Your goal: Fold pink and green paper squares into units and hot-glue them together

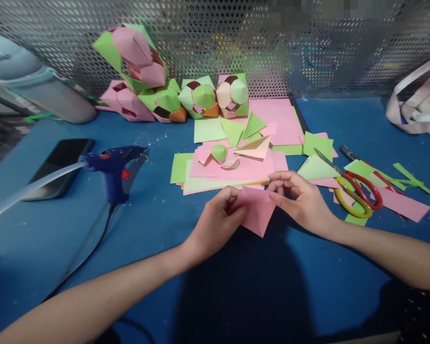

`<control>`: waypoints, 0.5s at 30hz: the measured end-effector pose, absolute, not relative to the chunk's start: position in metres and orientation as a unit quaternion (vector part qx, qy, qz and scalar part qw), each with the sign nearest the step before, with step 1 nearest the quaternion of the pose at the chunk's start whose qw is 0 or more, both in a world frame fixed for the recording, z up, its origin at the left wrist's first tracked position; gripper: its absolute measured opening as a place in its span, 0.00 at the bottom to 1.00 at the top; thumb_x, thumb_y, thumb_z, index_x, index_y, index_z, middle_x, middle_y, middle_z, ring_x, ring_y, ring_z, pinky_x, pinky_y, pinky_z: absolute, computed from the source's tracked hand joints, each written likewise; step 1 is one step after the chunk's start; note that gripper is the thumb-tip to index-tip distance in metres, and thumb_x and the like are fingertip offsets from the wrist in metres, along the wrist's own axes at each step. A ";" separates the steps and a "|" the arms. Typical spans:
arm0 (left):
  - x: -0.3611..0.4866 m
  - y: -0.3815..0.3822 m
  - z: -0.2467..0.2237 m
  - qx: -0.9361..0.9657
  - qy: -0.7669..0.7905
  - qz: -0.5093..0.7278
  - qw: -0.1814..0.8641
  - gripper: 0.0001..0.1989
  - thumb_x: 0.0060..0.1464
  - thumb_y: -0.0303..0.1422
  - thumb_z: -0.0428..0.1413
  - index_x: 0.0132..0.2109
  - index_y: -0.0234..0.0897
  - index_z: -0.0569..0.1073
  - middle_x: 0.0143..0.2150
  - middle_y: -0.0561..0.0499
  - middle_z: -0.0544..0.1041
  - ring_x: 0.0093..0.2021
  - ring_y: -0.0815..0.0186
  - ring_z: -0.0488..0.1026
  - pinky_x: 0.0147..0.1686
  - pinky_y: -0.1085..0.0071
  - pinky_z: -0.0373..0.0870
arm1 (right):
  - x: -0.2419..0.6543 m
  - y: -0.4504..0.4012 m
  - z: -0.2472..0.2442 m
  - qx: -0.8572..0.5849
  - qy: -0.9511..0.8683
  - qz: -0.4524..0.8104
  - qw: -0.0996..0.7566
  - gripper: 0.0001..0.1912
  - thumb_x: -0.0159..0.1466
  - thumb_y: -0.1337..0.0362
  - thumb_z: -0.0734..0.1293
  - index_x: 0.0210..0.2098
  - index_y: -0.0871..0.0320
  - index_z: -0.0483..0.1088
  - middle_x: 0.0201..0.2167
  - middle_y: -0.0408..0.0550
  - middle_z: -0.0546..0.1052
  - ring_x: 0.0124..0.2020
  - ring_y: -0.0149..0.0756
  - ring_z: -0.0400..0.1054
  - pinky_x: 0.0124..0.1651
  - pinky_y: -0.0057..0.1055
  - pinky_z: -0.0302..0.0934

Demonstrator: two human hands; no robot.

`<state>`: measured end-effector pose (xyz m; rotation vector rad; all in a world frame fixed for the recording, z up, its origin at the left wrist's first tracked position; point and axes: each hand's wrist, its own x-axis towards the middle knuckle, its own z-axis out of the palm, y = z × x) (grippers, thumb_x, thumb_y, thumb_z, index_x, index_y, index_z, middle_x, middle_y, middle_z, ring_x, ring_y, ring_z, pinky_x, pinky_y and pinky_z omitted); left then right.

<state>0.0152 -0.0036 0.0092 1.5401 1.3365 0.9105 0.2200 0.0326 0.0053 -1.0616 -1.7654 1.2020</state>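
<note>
A creased piece of pink paper [260, 212] is held up between my two hands over the blue table. My left hand [220, 215] pinches its left side, thumb in front and fingers curled behind. At its upper right corner, the thumb and fingertips of my right hand [295, 200] are closed on the edge. Just behind the hands lies a stack of pink, green and pale paper sheets [200, 184]. Small folded pieces rest on the stack, among them a green cone-like one [219, 153] and a peach triangle [256, 148].
Left of my hands a blue glue gun [112, 167] stands beside a dark phone [62, 165]. Scissors with yellow and red handles [358, 193] lie among paper scraps at right. Folded paper models [200, 95] line the perforated metal panel [265, 48]. A bottle [36, 76] is far left.
</note>
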 end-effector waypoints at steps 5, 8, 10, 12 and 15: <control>0.018 -0.004 0.012 0.595 0.556 0.352 0.461 0.02 0.52 0.26 0.53 0.35 0.34 0.68 0.29 0.54 0.69 0.29 0.71 0.65 0.27 0.75 0.62 | 0.219 0.033 0.006 -0.412 -0.652 0.501 0.392 0.19 0.61 0.63 0.68 0.50 0.57 0.62 0.42 0.49 0.72 0.38 0.32 0.65 0.41 0.32 0.62; 0.022 -0.004 0.012 0.541 0.548 0.382 0.512 0.05 0.53 0.29 0.54 0.38 0.34 0.68 0.32 0.52 0.71 0.31 0.69 0.68 0.29 0.73 0.66 | 0.217 0.031 0.005 -0.418 -0.640 0.535 0.359 0.21 0.59 0.62 0.69 0.50 0.57 0.62 0.34 0.44 0.69 0.31 0.29 0.62 0.35 0.28 0.61; 0.024 -0.003 0.011 0.508 0.529 0.404 0.547 0.07 0.54 0.30 0.54 0.41 0.34 0.67 0.35 0.50 0.73 0.33 0.67 0.71 0.32 0.71 0.70 | 0.216 0.030 0.005 -0.425 -0.634 0.543 0.351 0.19 0.59 0.62 0.68 0.49 0.56 0.63 0.29 0.41 0.65 0.29 0.28 0.60 0.32 0.27 0.59; 0.026 -0.003 0.010 0.483 0.499 0.433 0.575 0.09 0.55 0.30 0.53 0.44 0.34 0.66 0.39 0.48 0.74 0.36 0.66 0.73 0.36 0.69 0.72 | 0.215 0.030 0.004 -0.429 -0.635 0.534 0.356 0.18 0.60 0.63 0.67 0.49 0.56 0.63 0.27 0.39 0.62 0.28 0.28 0.59 0.30 0.26 0.58; 0.027 -0.002 0.009 0.468 0.461 0.469 0.590 0.09 0.57 0.31 0.52 0.45 0.35 0.65 0.44 0.46 0.75 0.41 0.64 0.74 0.42 0.67 0.72 | 0.214 0.031 0.003 -0.434 -0.645 0.518 0.358 0.17 0.61 0.64 0.66 0.48 0.56 0.63 0.26 0.38 0.60 0.27 0.28 0.58 0.29 0.26 0.57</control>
